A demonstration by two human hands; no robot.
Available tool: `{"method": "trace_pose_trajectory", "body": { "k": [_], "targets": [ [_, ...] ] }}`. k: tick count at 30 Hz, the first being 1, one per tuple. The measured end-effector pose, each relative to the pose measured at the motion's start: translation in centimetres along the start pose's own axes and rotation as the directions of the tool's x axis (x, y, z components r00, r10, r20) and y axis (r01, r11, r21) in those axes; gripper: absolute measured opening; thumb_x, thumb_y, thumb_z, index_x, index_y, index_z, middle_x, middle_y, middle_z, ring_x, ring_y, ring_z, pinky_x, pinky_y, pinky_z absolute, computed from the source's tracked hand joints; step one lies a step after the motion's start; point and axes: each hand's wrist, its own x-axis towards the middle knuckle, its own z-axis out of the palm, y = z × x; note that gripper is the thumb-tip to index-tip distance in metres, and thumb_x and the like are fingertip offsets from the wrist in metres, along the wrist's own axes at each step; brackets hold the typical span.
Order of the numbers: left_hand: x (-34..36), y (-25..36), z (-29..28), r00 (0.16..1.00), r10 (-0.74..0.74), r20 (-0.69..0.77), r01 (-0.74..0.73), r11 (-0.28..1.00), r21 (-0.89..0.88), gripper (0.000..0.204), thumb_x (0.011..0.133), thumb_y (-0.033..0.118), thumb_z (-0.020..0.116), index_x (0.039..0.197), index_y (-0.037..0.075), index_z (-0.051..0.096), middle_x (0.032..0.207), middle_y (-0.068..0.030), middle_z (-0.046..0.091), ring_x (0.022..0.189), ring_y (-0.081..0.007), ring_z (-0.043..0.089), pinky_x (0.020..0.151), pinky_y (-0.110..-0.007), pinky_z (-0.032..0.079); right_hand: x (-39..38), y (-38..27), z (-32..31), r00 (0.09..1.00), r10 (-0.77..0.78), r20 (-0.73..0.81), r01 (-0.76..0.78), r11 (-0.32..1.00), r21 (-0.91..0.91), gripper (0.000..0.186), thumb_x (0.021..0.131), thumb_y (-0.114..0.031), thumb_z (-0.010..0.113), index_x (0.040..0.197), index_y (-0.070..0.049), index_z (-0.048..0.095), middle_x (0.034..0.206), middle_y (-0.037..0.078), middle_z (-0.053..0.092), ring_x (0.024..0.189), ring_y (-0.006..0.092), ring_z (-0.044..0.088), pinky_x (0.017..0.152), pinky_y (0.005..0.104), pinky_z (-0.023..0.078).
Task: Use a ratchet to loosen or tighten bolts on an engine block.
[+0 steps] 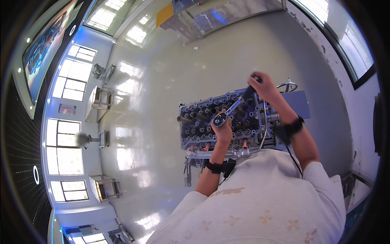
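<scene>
A grey metal cylinder head [195, 130], studded with valve parts and bolts and fitted with several upright tubes, lies in front of me on a metal stand [203, 154]. A ratchet wrench [234, 106] with a chrome shank and dark grip slants across its upper middle. My left hand [223, 132] is closed around the ratchet's head, low over the cylinder head. My right hand [262, 85] grips the handle's far end, above the upper right corner. Both wrists wear black straps with devices and cables.
A grey plate [295, 101] and a metal ring handle [288, 86] sit at the stand's right. Across the floor are a steel cabinet [227, 18] with a yellow panel, small metal benches [99, 103] and machinery along the left wall. A wall with windows runs close on my right.
</scene>
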Motion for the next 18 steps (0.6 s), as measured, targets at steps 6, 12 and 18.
{"method": "trace_pose_trajectory", "body": {
  "k": [6,12,18],
  "targets": [
    [-0.2,0.1,-0.9,0.998,0.044,-0.032,-0.043,0.997,0.058,0.029,0.094,0.009,0.062,0.067,0.006,0.05,0.054,0.0046,0.042,0.045,-0.0045,0.035,0.043,-0.025,0.024,2.0,-1.4,4.5,0.99,-0.077,-0.116,0.075,0.997,-0.022,0.031,0.09,-0.026,0.06,0.081,0.004,0.058,0.061,0.003,0.052,0.058,0.0073,0.045,0.052,0.0282,0.038],
    [0.1,-0.1,-0.4,0.986,0.164,0.033,-0.167,0.967,0.193,0.044,0.097,0.017,0.057,0.06,0.007,0.036,0.056,0.0062,0.031,0.055,-0.0038,0.026,0.049,-0.026,0.02,-12.9,-0.5,-1.6,0.989,0.085,0.123,-0.087,0.996,0.009,0.028,0.093,-0.022,0.06,0.083,0.004,0.061,0.063,0.002,0.048,0.063,0.0066,0.041,0.056,0.0272,0.035],
    [0.5,-1.9,-3.2,0.97,0.193,0.145,-0.228,0.931,0.284,0.04,0.097,0.019,0.059,0.062,0.004,0.05,0.055,0.004,0.043,0.049,-0.0043,0.035,0.046,-0.025,0.024,-5.8,0.7,-0.2,0.999,-0.044,-0.012,0.043,0.998,-0.041,0.028,0.092,-0.022,0.058,0.084,0.005,0.06,0.065,0.003,0.053,0.064,0.0066,0.046,0.058,0.0277,0.039]
  ]
}}
